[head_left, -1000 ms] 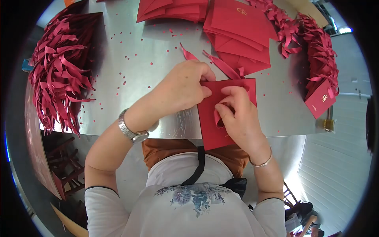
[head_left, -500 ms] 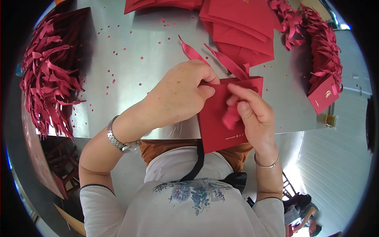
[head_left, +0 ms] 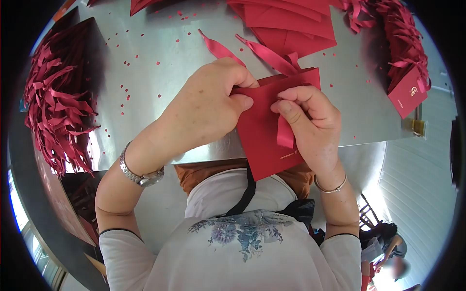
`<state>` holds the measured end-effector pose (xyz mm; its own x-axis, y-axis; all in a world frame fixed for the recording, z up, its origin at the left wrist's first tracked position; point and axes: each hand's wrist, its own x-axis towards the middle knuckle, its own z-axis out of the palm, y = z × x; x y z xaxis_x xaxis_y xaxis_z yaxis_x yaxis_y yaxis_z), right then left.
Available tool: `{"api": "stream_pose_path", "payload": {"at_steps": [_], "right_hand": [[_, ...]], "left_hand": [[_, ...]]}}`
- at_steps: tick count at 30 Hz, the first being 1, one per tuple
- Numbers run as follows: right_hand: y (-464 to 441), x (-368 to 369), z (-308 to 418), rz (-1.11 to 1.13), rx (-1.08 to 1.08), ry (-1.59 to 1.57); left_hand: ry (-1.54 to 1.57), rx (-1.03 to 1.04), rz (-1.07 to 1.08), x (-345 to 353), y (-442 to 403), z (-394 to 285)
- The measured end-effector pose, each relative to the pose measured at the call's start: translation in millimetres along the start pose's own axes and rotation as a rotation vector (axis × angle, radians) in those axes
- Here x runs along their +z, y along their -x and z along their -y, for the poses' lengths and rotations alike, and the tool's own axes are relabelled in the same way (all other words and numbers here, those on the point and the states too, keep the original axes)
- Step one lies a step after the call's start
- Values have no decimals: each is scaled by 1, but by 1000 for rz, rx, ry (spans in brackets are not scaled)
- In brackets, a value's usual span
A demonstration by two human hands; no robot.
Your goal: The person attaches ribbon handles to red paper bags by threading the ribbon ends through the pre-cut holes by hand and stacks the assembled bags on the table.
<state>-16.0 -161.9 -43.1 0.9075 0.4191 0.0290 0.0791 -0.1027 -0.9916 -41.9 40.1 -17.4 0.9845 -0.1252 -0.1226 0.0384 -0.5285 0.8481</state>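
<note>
A small red paper gift bag (head_left: 264,138) is tilted at the table's front edge, with small printed lettering low on its face. My left hand (head_left: 208,104) is closed on the bag's upper left edge, thumb on the near face and the other fingers partly hidden. In front of the bag, my right hand (head_left: 313,119) pinches a red ribbon (head_left: 285,134), whose end hangs down over the bag's face. Two more loose ribbon ends, a left one (head_left: 216,47) and a right one (head_left: 267,56), extend beyond the bag's top edge.
Bags with ribbon handles stand in a dense row (head_left: 58,97) at the left. Flat red bags (head_left: 291,29) are stacked at the back, and more ribboned bags (head_left: 405,58) line the right. Tiny red paper dots dot the metal table (head_left: 145,92). Another person (head_left: 391,247) is at lower right.
My right hand has risen slightly, and the ribbon in its fingers, blurred before, now hangs straight. The bag tilts a little more. The whole view has shifted slightly.
</note>
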Motion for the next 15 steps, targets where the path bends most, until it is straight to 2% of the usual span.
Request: {"api": "stream_pose_path", "payload": {"at_steps": [2,6,8,15], "right_hand": [[-1,0,1,3,-65,99],[-1,1,2,11,-61,177],[-1,1,5,42,-202,336],[-2,15,4,-60,-88,286]], "left_hand": [[47,-35,32,1,1,0],[20,2,-21,5,4,1],[35,-2,-21,6,4,2],[130,-5,-94,10,6,5]]}}
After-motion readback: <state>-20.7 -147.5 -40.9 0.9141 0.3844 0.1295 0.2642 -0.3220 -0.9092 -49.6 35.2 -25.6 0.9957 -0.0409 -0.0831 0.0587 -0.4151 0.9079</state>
